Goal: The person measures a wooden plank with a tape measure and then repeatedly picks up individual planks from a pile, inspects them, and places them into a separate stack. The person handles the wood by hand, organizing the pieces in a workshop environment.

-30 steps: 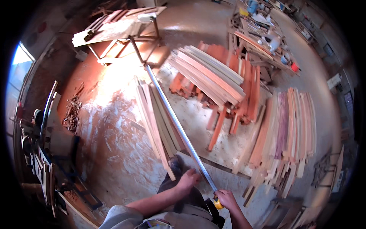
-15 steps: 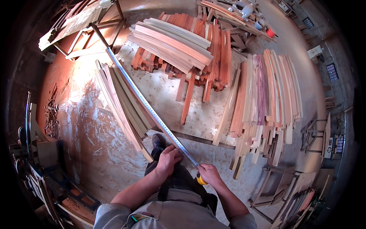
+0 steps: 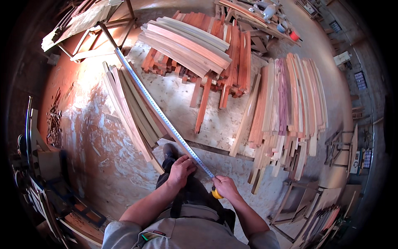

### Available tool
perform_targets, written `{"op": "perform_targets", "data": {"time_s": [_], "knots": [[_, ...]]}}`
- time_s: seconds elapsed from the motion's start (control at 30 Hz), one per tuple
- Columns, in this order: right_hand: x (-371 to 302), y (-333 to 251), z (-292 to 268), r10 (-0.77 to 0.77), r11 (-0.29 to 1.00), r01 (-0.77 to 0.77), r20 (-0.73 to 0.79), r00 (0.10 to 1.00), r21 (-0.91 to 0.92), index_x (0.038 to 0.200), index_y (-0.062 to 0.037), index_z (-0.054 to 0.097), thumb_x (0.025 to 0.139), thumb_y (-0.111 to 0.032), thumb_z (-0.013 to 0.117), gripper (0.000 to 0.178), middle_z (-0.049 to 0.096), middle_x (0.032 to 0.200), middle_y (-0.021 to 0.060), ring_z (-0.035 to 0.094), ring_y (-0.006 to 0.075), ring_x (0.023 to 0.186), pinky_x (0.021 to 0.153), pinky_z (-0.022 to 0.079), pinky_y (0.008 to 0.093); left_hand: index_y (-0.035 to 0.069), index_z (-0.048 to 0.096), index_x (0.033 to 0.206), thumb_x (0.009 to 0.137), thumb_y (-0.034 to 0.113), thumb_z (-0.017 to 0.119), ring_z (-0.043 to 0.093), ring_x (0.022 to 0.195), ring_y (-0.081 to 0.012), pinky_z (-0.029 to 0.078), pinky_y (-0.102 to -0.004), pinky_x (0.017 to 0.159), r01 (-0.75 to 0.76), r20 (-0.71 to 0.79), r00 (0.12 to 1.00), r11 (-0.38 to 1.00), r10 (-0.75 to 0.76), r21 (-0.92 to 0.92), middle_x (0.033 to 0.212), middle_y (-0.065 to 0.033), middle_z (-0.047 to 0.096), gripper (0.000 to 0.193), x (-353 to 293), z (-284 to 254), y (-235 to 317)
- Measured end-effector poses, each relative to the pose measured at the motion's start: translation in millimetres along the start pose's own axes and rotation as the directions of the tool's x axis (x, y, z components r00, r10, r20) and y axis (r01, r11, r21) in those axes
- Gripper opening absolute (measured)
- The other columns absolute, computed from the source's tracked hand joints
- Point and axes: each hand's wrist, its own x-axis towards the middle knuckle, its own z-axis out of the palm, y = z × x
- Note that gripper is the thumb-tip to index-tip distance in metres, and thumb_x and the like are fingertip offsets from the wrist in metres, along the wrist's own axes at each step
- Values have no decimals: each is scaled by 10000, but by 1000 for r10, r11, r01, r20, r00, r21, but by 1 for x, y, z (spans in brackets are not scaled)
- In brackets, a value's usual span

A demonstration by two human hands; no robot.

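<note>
A long, narrow brown strip of wood (image 3: 109,36) slants from the upper left down toward me. Along it lies a pale tape measure blade (image 3: 166,119), drawn out nearly to the strip's far part. My left hand (image 3: 181,171) is closed around the near part of the strip, its fingers beside the blade. At the near end, my right hand (image 3: 226,186) grips the tape measure, whose yellow case (image 3: 217,194) shows below the fingers. Several loose boards (image 3: 133,112) lie left of the strip, close to my shoe (image 3: 168,150).
Ahead lies a large stack of reddish lumber (image 3: 238,62) with pale boards (image 3: 186,43) across it. Another spread of boards (image 3: 286,99) lies to the right. A workbench (image 3: 78,25) stands far left, and a metal frame (image 3: 296,203) near right. Shavings litter the floor (image 3: 95,145).
My hands and the near end of the strip have shifted very slightly left. Both holds stay the same, and the blade still lies along the strip.
</note>
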Motion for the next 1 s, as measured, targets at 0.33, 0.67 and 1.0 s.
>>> {"op": "perform_targets", "data": {"time_s": [0.33,0.67,1.0], "knots": [[0,-1,-15,-24,969,25,-10,1000,247,821,-9,661,914,-266,585,283,635,699,102,612,187,662,643,468,318,35,606,1093,928,130,594,612,863,-154,487,-265,760,-21,-1,1000,1000,21,-18,987,-48,649,191,8,1,-6],[9,12,-32,44,753,60,-141,989,655,879,-7,686,946,-186,579,220,632,760,-2,561,73,707,669,448,241,31,612,1062,927,153,577,629,931,-185,488,-282,765,-34,-14,999,999,34,8,1008,-72,655,185,8,10,-3],[41,-15,-54,176,786,18,-251,952,618,992,-9,618,986,-344,509,353,612,834,76,579,154,783,711,471,327,37,576,1088,953,172,540,625,947,-203,496,-325,799,-43,25,999,998,44,-39,1011,-79,631,194,8,7,-3]]}}
